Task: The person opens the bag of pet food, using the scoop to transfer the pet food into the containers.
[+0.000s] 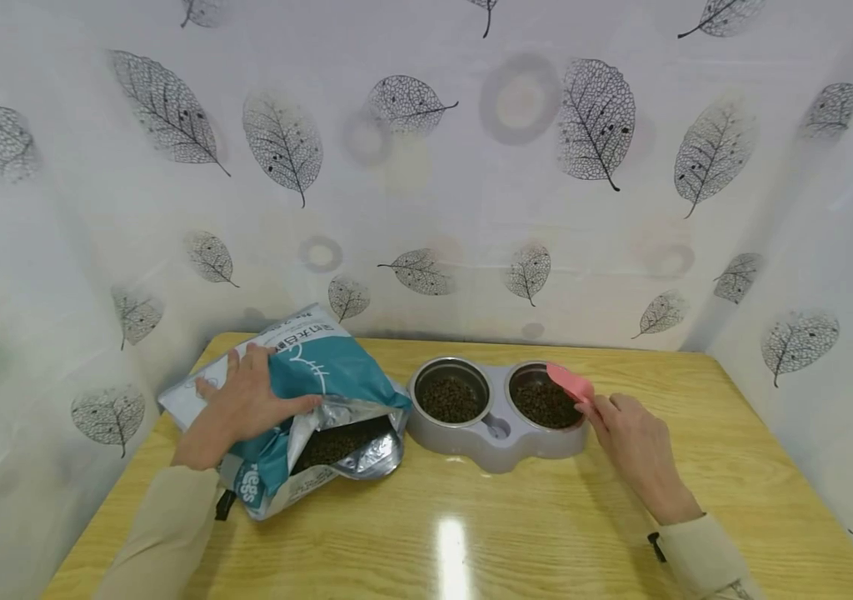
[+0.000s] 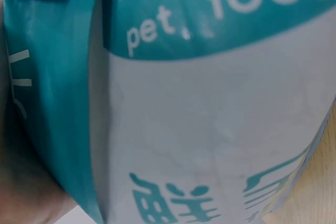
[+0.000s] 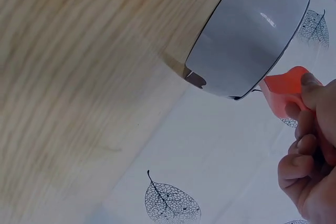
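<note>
A teal and white pet food bag (image 1: pixel 347 367) lies on its side, its silver-lined mouth gaping toward the front right with brown kibble (image 1: pixel 332 443) inside. My left hand (image 1: pixel 246 404) rests spread on top of the bag, thumb stretched toward the mouth. In the left wrist view, the printed bag (image 2: pixel 210 108) fills most of the picture. My right hand (image 1: pixel 640 454) grips a pink-red scoop (image 1: pixel 569 383) by its handle, the scoop tilted over the rim of the right metal bowl (image 1: pixel 520 415). Kibble lies in both this bowl and the left bowl (image 1: pixel 417 400).
The two bowls sit in a grey double stand (image 1: pixel 501 458), close to the bag's right side. All of it stands on a yellow wood-grain table (image 1: pixel 366 550). A white leaf-patterned curtain (image 1: pixel 441 208) hangs behind and along both sides.
</note>
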Available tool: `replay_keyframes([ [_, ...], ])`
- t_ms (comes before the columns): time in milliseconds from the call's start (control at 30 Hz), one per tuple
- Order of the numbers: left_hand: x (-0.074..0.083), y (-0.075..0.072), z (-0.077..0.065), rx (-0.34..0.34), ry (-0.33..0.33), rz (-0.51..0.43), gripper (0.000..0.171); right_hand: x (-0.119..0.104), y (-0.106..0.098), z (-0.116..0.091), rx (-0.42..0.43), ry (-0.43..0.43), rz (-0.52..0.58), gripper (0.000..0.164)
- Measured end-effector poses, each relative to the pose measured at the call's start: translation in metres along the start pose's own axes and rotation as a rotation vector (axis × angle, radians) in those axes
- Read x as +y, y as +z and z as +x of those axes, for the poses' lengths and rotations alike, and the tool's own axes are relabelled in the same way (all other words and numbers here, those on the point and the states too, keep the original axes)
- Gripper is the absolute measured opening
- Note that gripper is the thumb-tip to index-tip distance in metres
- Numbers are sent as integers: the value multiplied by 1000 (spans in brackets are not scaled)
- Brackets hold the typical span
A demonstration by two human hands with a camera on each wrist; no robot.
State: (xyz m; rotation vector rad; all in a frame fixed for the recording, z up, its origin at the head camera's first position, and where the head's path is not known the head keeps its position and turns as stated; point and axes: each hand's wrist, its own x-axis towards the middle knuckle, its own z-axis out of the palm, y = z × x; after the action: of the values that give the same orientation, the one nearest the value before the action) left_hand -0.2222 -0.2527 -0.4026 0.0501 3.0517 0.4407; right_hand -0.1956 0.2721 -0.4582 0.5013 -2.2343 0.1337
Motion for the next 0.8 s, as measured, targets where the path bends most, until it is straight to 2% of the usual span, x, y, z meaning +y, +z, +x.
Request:
replay_keyframes([
  [67, 0, 0, 0, -4, -3, 3, 128, -2, 0, 1, 4, 17, 42, 42],
  [133, 0, 0, -1, -9, -6, 8, 129, -7, -1, 2, -25, 75, 137, 26],
  [233, 0, 1, -1, -10, -8, 9, 130, -20, -3, 5, -119, 229, 324, 8],
  [333, 0, 1, -1, -6, -7, 1, 129, -38, -8, 9, -252, 383, 502, 9],
  [400, 0, 1, -1, -2, -6, -6, 129, -51, -10, 11, -338, 433, 613, 13],
  [600, 0, 1, 0, -3, -3, -12, 128, -93, -10, 18, -529, 412, 934, 18],
  [800, 0, 0, 1, 4, -6, -10, 128, -139, 0, 26, -685, 333, 1131, 25],
])
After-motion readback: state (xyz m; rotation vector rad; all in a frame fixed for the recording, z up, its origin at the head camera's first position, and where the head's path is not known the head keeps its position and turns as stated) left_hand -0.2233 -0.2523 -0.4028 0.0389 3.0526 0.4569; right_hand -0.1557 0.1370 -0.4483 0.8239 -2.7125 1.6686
